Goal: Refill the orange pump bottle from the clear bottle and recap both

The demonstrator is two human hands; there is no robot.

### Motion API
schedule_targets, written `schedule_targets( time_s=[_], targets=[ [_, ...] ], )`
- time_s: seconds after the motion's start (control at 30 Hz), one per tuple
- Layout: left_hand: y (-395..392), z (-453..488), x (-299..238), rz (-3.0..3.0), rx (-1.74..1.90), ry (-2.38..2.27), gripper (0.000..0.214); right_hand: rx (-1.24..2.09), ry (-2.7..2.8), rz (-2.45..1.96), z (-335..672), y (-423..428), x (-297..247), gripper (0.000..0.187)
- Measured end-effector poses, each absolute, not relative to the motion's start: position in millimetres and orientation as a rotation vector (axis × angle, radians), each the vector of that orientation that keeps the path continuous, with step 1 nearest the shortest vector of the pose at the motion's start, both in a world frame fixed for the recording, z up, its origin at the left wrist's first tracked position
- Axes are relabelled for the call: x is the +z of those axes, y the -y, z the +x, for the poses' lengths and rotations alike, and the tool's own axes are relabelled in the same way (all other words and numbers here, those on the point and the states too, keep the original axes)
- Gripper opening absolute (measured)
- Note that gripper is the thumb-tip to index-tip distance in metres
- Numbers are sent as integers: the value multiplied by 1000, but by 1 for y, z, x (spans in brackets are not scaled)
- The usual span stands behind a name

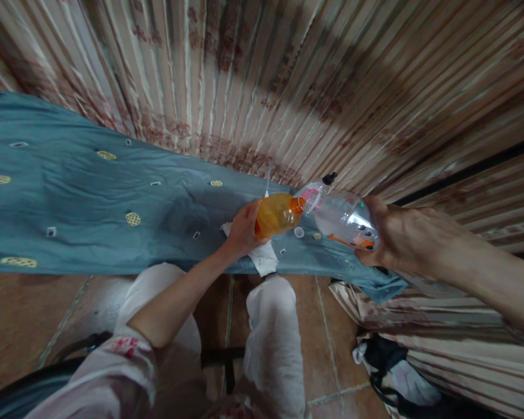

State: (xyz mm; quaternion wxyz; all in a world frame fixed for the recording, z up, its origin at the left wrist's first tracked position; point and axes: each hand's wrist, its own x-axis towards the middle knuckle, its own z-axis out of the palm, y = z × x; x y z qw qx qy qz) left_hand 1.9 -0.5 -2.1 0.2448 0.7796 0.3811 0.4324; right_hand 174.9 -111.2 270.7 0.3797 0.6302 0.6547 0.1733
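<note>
My left hand (243,230) is wrapped round an orange see-through bottle (279,214), tilted on its side with its neck toward the right. Closed on the base of a clear plastic bottle (343,218) is my right hand (382,233). The clear bottle lies tipped with its neck toward the left, and the two bottle mouths meet or nearly meet; I cannot tell whether they touch. Behind them stands another clear bottle with a black top (329,178). A small white cap (298,232) lies on the cloth below the necks. White tissue (264,257) sits under my left wrist.
A teal cloth with pineapple prints (133,219) covers the long narrow table. Pleated curtains (244,87) hang close behind it and on the right. A white cable (267,189) reaches the table's back edge. Dark and white fabric (397,372) lies at lower right on the tiled floor.
</note>
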Motion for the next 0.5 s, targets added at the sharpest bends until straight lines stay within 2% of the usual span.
schedule_targets(
  time_s=[0.5],
  targets=[
    [0, 1, -1, 2143, 1184, -1017, 99, 436, -1645, 1623, 171, 111, 271, 44]
  ],
)
